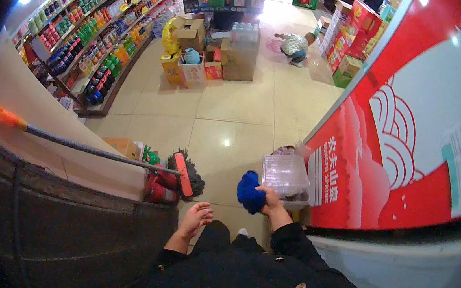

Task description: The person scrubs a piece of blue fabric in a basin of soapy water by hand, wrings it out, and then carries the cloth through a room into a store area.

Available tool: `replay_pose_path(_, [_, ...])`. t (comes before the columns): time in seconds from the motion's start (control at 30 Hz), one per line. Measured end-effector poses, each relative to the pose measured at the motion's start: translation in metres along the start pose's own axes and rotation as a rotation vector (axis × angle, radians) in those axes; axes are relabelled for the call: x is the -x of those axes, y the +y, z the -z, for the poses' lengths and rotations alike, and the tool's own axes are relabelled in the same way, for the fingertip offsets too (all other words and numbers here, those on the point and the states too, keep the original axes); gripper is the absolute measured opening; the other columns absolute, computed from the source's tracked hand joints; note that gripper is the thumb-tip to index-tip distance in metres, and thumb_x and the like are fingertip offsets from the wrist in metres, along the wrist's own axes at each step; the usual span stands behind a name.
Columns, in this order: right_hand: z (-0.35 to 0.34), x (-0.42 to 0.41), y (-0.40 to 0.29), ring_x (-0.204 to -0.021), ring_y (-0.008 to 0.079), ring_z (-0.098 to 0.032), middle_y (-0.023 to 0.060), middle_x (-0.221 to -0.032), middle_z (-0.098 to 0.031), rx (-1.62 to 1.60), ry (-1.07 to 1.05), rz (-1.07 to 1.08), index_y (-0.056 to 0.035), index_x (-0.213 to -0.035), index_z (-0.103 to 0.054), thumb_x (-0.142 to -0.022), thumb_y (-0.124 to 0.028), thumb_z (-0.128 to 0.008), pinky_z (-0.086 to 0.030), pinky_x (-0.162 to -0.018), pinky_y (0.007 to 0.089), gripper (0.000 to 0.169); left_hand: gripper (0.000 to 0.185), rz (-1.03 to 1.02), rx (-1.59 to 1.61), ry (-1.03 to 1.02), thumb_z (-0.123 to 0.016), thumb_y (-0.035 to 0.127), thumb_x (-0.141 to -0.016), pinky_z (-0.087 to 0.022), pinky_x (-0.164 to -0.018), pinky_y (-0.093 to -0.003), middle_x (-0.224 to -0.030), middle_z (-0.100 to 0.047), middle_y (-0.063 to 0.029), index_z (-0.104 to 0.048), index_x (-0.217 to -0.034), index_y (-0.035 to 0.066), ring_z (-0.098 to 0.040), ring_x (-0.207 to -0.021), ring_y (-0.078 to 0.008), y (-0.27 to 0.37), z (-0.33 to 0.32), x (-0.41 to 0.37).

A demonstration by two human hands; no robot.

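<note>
My right hand (271, 200) grips a bunched blue cloth (252, 192) in front of my body. Just beyond that hand is a clear plastic container (286, 176) with a ridged lid, beside the red cabinet; its contents are hard to make out. My left hand (196, 220) hangs in the air over the floor, fingers apart and slightly curled, holding nothing. Ahead of the left hand, a mop with a dark shaggy head (193, 178) and a red-orange clamp leans with its grey pole (101, 153) against the wall on the left.
A red cabinet panel (355, 175) bounds my right. Drink shelves (97, 39) line the left. Red fire extinguishers (161, 189) stand behind the mop. Cardboard boxes (237, 66) sit on the tiled floor (235, 106) ahead. A person (296, 48) crouches farther off, near stacked cartons (351, 34).
</note>
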State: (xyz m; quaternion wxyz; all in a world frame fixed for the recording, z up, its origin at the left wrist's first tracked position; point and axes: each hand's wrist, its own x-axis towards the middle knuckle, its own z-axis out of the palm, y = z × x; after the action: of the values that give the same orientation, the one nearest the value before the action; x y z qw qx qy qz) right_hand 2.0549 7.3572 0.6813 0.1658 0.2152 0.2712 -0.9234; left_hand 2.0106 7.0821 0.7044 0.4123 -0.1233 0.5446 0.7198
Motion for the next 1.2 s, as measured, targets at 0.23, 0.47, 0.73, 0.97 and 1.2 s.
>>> replay_pose_path(0.23, [-0.087,-0.109,-0.025,-0.099,0.0268,-0.052,0.0139,-0.117,-0.046,0.246,-0.338,-0.166,-0.0038,-0.127,-0.033,-0.067,-0.008,-0.048,-0.045,-0.083,0.0378,0.062,0.032,-0.294,-0.744,0.141,-0.052,0.007,-0.077,-0.045,-0.071,-0.0290,-0.092,-0.056,-0.0096,-0.046,-0.108,0.000,-0.055,-0.080,-0.0175,0.068,0.020,-0.102])
replay_pose_path(0.47, [-0.120,-0.281,-0.121,-0.097,0.0249,-0.053,0.0145,-0.114,-0.048,0.199,-0.387,-0.213,-0.0031,-0.126,-0.034,-0.066,-0.006,-0.048,-0.044,-0.084,0.0372,0.062,0.042,-0.244,-1.145,0.122,-0.056,0.021,-0.075,-0.042,-0.082,-0.0365,-0.102,-0.054,-0.0223,-0.047,-0.110,-0.001,-0.052,-0.096,-0.0327,0.196,0.067,-0.243])
replay_pose_path(0.73, [-0.247,-0.432,-0.234,-0.116,0.0270,-0.038,0.0124,-0.125,-0.040,0.789,-0.483,0.064,-0.0060,-0.128,-0.032,-0.062,-0.009,-0.049,-0.030,-0.096,0.0374,0.068,0.041,-0.278,-1.435,0.119,-0.056,0.022,-0.073,-0.042,-0.080,-0.0391,-0.101,-0.055,-0.0176,-0.048,-0.109,0.004,-0.052,-0.094,-0.0308,0.373,0.080,-0.344])
replay_pose_path(0.97, [-0.327,-0.609,-0.236,-0.113,0.0274,-0.039,0.0146,-0.118,-0.044,1.345,-1.150,0.288,-0.0055,-0.116,-0.043,-0.069,-0.017,-0.050,-0.028,-0.096,0.0366,0.049,0.040,0.030,-1.412,-0.096,-0.057,0.024,-0.074,-0.045,-0.071,-0.0367,-0.099,-0.055,-0.0140,-0.048,-0.108,0.006,-0.053,-0.086,-0.0254,0.490,0.151,-0.418])
replay_pose_path(1.2, [-0.397,-0.827,-0.270,-0.088,0.0152,-0.048,0.0056,-0.096,-0.053,1.461,-1.114,-0.315,-0.0048,-0.110,-0.047,-0.068,-0.005,-0.046,-0.039,-0.081,0.0296,0.043,0.039,-0.210,-0.936,0.218,-0.056,0.022,-0.076,-0.046,-0.064,-0.0354,-0.095,-0.057,-0.0123,-0.047,-0.110,0.005,-0.055,-0.078,-0.0212,0.583,0.269,-0.460])
